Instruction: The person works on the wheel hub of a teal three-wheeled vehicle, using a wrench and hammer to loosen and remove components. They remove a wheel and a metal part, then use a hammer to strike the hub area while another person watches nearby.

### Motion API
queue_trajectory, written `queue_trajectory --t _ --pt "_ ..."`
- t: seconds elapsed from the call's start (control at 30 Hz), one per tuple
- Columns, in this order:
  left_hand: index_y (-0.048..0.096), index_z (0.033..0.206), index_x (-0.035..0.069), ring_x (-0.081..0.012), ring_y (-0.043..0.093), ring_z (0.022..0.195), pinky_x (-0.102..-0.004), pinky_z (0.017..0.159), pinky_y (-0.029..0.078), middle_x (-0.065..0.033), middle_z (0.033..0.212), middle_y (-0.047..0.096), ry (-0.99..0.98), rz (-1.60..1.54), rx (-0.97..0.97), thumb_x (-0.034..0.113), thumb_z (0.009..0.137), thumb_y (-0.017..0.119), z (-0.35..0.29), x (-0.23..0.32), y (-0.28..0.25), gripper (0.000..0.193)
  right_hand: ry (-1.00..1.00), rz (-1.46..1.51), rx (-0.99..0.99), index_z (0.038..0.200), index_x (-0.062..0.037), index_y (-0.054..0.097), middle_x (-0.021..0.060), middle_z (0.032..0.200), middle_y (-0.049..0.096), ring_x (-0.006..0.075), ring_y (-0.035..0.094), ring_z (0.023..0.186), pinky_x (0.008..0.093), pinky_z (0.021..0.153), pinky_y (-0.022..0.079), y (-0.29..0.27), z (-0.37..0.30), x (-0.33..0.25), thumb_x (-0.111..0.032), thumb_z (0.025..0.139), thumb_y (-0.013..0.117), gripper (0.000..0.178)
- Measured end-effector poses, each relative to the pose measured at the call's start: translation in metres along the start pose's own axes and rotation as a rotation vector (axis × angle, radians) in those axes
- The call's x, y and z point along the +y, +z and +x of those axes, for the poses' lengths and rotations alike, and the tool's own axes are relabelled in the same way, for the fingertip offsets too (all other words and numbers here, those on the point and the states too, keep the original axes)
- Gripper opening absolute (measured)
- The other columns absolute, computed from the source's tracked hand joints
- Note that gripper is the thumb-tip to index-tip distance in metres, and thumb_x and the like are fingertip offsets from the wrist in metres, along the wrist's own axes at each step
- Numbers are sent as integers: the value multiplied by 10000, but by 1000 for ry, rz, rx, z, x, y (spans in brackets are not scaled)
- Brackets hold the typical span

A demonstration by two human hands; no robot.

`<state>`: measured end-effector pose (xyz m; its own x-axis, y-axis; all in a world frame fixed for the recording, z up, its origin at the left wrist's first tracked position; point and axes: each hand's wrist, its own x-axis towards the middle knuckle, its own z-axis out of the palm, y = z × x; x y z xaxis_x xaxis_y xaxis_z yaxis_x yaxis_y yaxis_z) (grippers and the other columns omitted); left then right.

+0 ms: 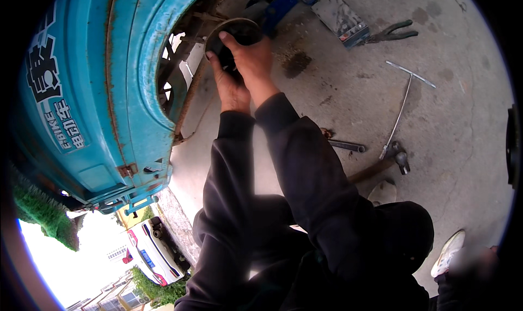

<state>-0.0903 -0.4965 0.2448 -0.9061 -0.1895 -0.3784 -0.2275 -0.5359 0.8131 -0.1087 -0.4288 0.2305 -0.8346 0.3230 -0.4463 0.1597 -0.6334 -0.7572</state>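
Observation:
Both of my arms reach up to the wheel opening of a turquoise vehicle [125, 93]. A round, dark metal brake drum [234, 23] with a worn, brownish rim sits at that opening. My left hand [231, 90] grips the drum's near-left edge, its thumb on the rim. Just to the right, my right hand [253, 60] is closed over the near-right edge with the thumb reaching inside. The two wrists are almost touching. Most of my fingers are hidden behind the drum, and its inside is too dark to make out.
Beyond the drum is a blue jack [283, 8]. A battery-like box [339, 18], pliers [393, 32], a T-handle wrench [406, 101], a wrench [348, 146] and a hammer [401, 161] lie on the stained concrete. Another person's shoe [449, 254] is at lower right.

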Motion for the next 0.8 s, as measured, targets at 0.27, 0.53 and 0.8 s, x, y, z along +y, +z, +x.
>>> queue_trajectory --t 0.27,0.53,0.8 --pt "453 1427 51 -263 541 1236 -369 1062 455 -127 1380 546 6 32 -13 641 890 627 -16 -10 2 817 -48 41 37 1110 19 668 158 1053 724 245 702 936 344 831 539 -4 -6 1 -351 742 868 559" --pt "419 1462 67 -243 504 1283 -353 1093 394 -78 1427 519 -82 138 -102 613 940 564 -55 -48 -5 769 121 323 -134 1312 79 500 243 1291 595 334 626 1138 387 948 501 -35 -25 7 -488 715 858 898" --pt "489 1415 68 -255 530 1266 -375 1098 386 -99 1383 578 -109 63 -101 565 958 576 -15 -12 7 681 90 441 -129 1279 65 527 197 1244 614 277 580 1150 364 1002 446 -20 -3 -13 -480 822 784 757"
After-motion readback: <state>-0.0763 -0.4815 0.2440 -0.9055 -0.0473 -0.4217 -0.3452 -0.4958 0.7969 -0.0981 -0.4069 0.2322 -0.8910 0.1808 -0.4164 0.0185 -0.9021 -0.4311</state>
